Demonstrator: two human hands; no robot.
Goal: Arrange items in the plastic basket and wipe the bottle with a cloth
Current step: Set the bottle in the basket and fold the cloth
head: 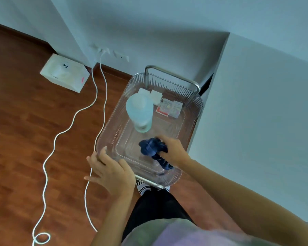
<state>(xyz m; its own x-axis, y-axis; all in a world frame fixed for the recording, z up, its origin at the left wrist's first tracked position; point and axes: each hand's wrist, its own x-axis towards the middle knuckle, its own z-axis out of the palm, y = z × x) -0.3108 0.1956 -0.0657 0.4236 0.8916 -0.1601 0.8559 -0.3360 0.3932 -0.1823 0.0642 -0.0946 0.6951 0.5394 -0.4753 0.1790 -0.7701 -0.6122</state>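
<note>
A clear ribbed plastic basket rests on a metal-framed stand. Inside it a pale blue bottle stands toward the far left. Small white packets and a clear box over a red card lie at the far end. My right hand is inside the basket near its front, shut on a crumpled dark blue cloth, well short of the bottle. My left hand rests on the basket's near left corner with its fingers spread.
Two white cables snake across the wooden floor on the left, from wall sockets. A white box sits by the wall. A grey cabinet stands close on the right. My leg and striped shoe are below the basket.
</note>
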